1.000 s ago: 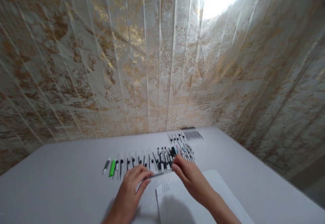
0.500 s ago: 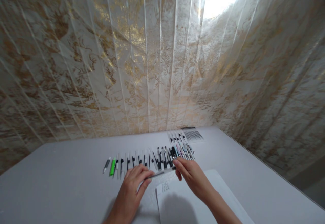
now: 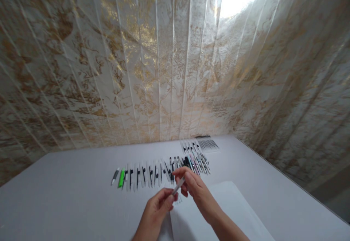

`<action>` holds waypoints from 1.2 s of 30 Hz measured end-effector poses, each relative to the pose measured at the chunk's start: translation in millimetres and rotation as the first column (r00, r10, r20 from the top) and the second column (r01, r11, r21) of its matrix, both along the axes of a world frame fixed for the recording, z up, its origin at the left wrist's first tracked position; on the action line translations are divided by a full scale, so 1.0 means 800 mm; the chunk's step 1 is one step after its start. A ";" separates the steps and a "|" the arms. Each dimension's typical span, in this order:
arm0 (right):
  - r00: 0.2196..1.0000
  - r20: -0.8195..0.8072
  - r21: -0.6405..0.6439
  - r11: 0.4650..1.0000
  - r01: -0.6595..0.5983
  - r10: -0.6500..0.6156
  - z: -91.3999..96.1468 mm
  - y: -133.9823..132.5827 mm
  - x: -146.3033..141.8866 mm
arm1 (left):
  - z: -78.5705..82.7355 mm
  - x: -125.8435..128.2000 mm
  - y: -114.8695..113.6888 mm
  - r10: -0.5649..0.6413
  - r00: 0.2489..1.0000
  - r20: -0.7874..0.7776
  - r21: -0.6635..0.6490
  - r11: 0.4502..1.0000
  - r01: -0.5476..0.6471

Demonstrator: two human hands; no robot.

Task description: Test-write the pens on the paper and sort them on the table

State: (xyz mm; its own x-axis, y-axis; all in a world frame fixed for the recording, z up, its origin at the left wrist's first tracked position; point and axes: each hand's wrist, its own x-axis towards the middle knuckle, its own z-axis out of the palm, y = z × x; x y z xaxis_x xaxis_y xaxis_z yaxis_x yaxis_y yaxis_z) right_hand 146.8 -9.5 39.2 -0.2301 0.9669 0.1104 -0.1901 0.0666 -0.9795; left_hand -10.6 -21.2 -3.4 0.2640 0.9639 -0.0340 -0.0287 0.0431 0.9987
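A slim, pale pen (image 3: 179, 185) slants between my two hands above the table. My left hand (image 3: 160, 208) is closed on its lower end with thumb and fingers. At the upper end, my right hand (image 3: 194, 188) pinches it, the fingers curled around. Beyond the hands lies a row of clear pen parts with black pieces (image 3: 144, 173). A bright green highlighter (image 3: 121, 178) and a grey-and-white pen (image 3: 115, 176) lie at the row's left end. Under my right forearm is a white sheet (image 3: 226, 201) with small writing near its upper left corner.
Several coloured pens (image 3: 198, 162) lie close together right of the row. Behind them are more clear pen parts (image 3: 190, 146) and a set of thin dark refills (image 3: 208, 144). A wall with gold-patterned covering (image 3: 169, 69) rises at the back edge of the white table (image 3: 68, 197).
My hands have come closer together, the left moving right and down. The pen has turned from nearly level to a steep slant. My right hand has shifted slightly left.
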 end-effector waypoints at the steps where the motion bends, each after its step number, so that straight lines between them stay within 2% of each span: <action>1: 0.999 0.027 0.024 1.000 -0.018 0.017 0.000 -0.001 -0.002 | -0.003 0.007 -0.003 -0.025 0.999 0.047 -0.032 0.999 0.026; 4: 0.981 0.193 0.088 0.995 -0.054 0.036 0.001 -0.003 -0.004 | -0.007 0.021 -0.009 -0.026 0.977 0.209 -0.121 0.991 0.052; 6: 0.972 0.236 0.070 0.998 -0.001 -0.016 0.003 -0.003 -0.003 | -0.006 0.025 -0.008 0.024 0.928 0.372 -0.281 0.956 0.088; 8: 0.983 0.159 0.003 0.995 0.095 -0.095 0.005 -0.005 -0.002 | -0.005 0.028 -0.006 0.099 0.847 0.523 -0.477 0.857 0.195; 10: 0.988 0.098 -0.076 0.989 0.130 -0.122 0.005 -0.009 -0.004 | -0.004 0.032 -0.003 0.146 0.773 0.618 -0.579 0.749 0.321; 11: 0.989 0.100 -0.122 0.985 0.119 -0.107 0.005 -0.011 -0.005 | -0.005 0.034 -0.001 0.164 0.748 0.643 -0.597 0.719 0.356; 13: 0.985 0.150 -0.169 0.980 0.108 -0.083 0.003 -0.016 -0.006 | -0.012 0.039 0.002 0.203 0.732 0.650 -0.618 0.702 0.354; 15: 0.964 0.208 -0.105 0.976 0.190 -0.165 0.000 -0.017 -0.002 | -0.025 0.041 0.004 0.216 0.773 0.596 -0.636 0.715 0.290; 16: 0.946 0.219 -0.045 0.966 0.253 -0.238 -0.002 -0.017 0.002 | -0.033 0.040 0.004 0.178 0.820 0.544 -0.620 0.744 0.250; 17: 0.928 0.219 0.006 0.952 0.307 -0.301 -0.004 -0.015 0.008 | -0.042 0.038 0.003 0.102 0.878 0.468 -0.560 0.803 0.205; 18: 0.916 0.214 0.035 0.940 0.339 -0.339 -0.006 -0.012 0.015 | -0.052 0.035 0.001 -0.001 0.935 0.355 -0.433 0.886 0.165; 19: 0.914 0.212 0.040 0.937 0.347 -0.347 -0.008 -0.009 0.021 | -0.060 0.032 -0.001 -0.102 0.976 0.191 -0.223 0.964 0.144; 20: 0.918 0.218 0.038 0.943 0.332 -0.332 -0.011 -0.006 0.027 | -0.067 0.029 -0.003 -0.157 0.988 -0.013 0.041 0.987 0.157; 21: 0.922 0.237 0.039 0.951 0.306 -0.306 -0.015 -0.003 0.032 | -0.073 0.026 -0.005 -0.138 0.966 -0.219 0.309 0.929 0.203; 22: 0.921 0.270 0.043 0.959 0.279 -0.280 -0.020 0.001 0.036 | -0.077 0.024 -0.007 -0.048 0.923 -0.381 0.536 0.802 0.263; 23: 0.915 0.312 0.042 0.965 0.257 -0.257 -0.026 0.004 0.038 | -0.080 0.022 -0.008 0.076 0.871 -0.486 0.689 0.646 0.328; 25: 0.891 0.387 0.022 0.968 0.249 -0.238 -0.042 0.009 0.039 | -0.084 0.020 -0.009 0.306 0.765 -0.567 0.810 0.373 0.452; 26: 0.880 0.410 0.012 0.966 0.258 -0.241 -0.051 0.011 0.038 | -0.087 0.019 -0.009 0.395 0.721 -0.570 0.822 0.272 0.501; 27: 0.871 0.425 0.004 0.963 0.269 -0.245 -0.060 0.012 0.037 | -0.090 0.019 -0.008 0.464 0.686 -0.560 0.821 0.201 0.535; 28: 0.865 0.434 0.000 0.960 0.281 -0.253 -0.069 0.013 0.035 | -0.094 0.018 -0.007 0.515 0.659 -0.548 0.816 0.152 0.558; 30: 0.850 0.445 0.018 0.951 0.307 -0.283 -0.082 0.011 0.031 | -0.105 0.019 -0.007 0.572 0.633 -0.522 0.816 0.120 0.565; 33: 0.818 0.484 0.068 0.945 0.319 -0.311 -0.094 0.005 0.027 | -0.124 0.023 -0.010 0.603 0.650 -0.461 0.868 0.157 0.470; 36: 0.793 0.516 0.116 0.944 0.310 -0.324 -0.099 -0.001 0.025 | -0.133 0.029 -0.015 0.614 0.663 -0.429 0.894 0.185 0.407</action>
